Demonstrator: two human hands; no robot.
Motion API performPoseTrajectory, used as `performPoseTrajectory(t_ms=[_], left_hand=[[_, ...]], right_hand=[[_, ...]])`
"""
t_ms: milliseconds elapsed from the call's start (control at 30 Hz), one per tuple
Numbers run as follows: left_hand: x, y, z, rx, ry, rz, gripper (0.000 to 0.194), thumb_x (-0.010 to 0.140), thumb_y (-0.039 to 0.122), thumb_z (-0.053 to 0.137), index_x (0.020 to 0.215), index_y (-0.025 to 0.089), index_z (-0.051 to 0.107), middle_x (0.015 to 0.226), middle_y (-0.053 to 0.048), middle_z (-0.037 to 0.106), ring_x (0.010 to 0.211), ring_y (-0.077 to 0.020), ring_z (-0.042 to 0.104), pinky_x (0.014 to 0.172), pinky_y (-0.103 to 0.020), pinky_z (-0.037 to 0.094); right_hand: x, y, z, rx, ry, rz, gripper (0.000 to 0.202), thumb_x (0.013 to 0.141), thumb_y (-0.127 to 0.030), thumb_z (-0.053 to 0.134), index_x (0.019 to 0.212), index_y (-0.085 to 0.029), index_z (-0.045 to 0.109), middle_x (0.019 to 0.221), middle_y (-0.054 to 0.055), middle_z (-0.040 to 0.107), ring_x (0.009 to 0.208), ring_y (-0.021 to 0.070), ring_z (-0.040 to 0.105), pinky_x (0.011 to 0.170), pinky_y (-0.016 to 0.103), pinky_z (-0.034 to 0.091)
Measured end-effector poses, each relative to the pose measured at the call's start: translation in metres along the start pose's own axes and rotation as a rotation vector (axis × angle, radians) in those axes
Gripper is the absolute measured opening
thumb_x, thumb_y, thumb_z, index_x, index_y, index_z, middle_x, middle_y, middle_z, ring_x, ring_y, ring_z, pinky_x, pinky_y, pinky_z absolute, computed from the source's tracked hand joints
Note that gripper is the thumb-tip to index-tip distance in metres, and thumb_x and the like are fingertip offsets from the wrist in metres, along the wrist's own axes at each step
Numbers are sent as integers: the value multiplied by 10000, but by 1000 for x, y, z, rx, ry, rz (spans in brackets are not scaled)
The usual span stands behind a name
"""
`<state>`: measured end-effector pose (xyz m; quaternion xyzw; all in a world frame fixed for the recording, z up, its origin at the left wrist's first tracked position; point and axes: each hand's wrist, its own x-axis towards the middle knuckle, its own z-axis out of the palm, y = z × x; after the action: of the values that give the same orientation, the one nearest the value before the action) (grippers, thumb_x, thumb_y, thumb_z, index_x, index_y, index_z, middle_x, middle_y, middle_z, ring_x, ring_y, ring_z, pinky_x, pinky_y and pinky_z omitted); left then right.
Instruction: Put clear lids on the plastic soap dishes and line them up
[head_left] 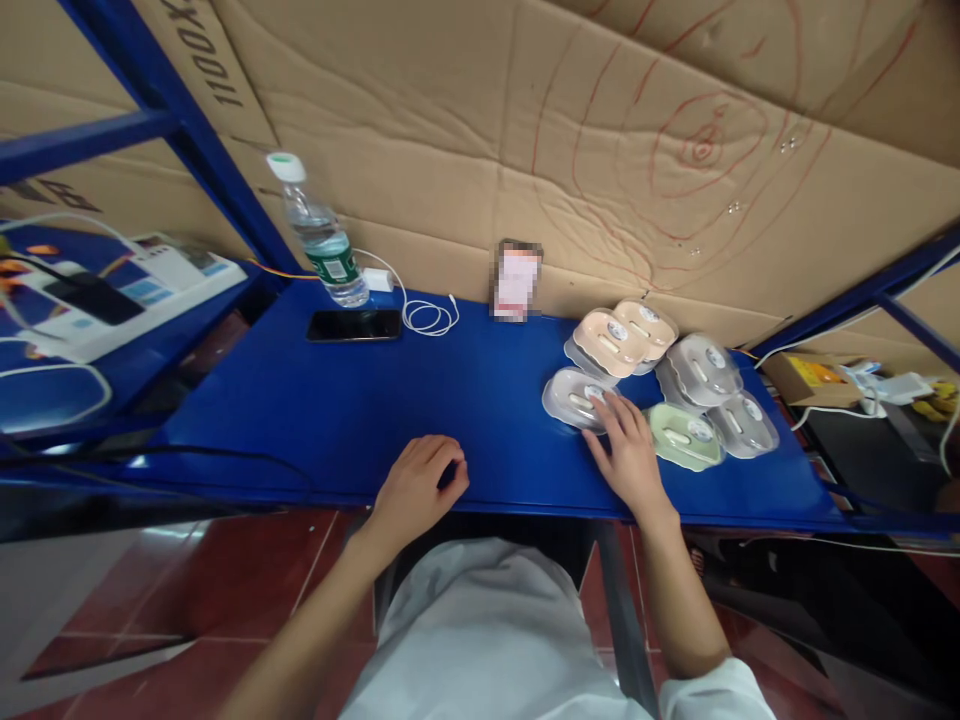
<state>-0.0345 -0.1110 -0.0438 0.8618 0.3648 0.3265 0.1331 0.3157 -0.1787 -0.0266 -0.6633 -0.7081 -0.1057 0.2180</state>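
Observation:
At the front edge of the blue table my left hand [422,480] rests in a loose curl, its thumb near the index finger and nothing visible in it. My right hand [626,450] has its fingers stretched and apart, fingertips touching the right side of a grey lidded plastic box [564,398] with a round label. Just right of that hand sits a green box [679,437] of the same shape. Behind are two stacks of beige boxes [609,343]. Farther right stand stacked grey boxes [701,368] and another grey box [742,424].
A water bottle [328,250], a black phone [354,325], a white charger [377,280] and coiled cable [431,318] occupy the back left. A pixelated phone-like object [516,282] leans on the cardboard wall [420,130]. Blue frame bars [202,170] rise at the left.

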Motion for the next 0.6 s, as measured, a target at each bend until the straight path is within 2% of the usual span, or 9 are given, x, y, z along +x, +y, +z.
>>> performPoseTrajectory(t_ms=[100, 200, 267, 367, 467, 600], left_hand=[[0, 0, -1, -15, -18, 18, 272, 1101, 298, 504, 894, 223, 664, 978, -42, 738, 917, -202, 695, 877, -378, 529], [0, 2, -1, -34, -14, -14, 238, 1090, 414, 560, 1186, 249, 703, 1243, -75, 733, 1127, -235, 706, 998, -406, 554], [2, 5, 2, -32, -27, -41, 414, 1063, 474, 605, 1428, 277, 604, 1455, -104, 650, 1320, -276, 643, 1111, -454, 536], [4, 8, 8, -8, -83, -38, 612, 1039, 486, 644, 1592, 307, 453, 1639, -131, 495, 1482, -330, 527, 1189, -525, 497], [7, 10, 14, 33, -142, 36, 604, 1050, 440, 634, 1609, 314, 443, 1701, -146, 411, 1546, -365, 454, 1202, -561, 485], [9, 9, 16, 68, -159, 127, 406, 1056, 398, 626, 1441, 271, 613, 1707, -147, 407, 1568, -376, 422, 1216, -567, 464]], right_hand=[[0, -21, 0, 103, 8, -88, 468, 1086, -355, 590, 1551, -302, 571, 1495, 122, 632, 1384, 358, 564, 1141, 592, 508], [3, -44, -2, 229, -26, -181, 409, 1075, -353, 631, 1482, -318, 633, 1428, 92, 681, 1329, 318, 607, 1113, 541, 553], [8, -55, -5, 291, -57, -212, 407, 1069, -370, 645, 1472, -312, 641, 1416, 82, 697, 1324, 301, 616, 1113, 508, 568], [16, -62, -6, 342, -63, -198, 412, 1075, -383, 635, 1479, -302, 637, 1408, 78, 713, 1317, 287, 638, 1127, 487, 566], [23, -58, -3, 372, -47, -143, 363, 1091, -377, 607, 1439, -294, 666, 1377, 73, 735, 1285, 280, 666, 1120, 486, 568], [32, -47, 4, 359, -32, -67, 336, 1101, -390, 575, 1394, -285, 703, 1354, 80, 746, 1280, 287, 672, 1122, 504, 562]])
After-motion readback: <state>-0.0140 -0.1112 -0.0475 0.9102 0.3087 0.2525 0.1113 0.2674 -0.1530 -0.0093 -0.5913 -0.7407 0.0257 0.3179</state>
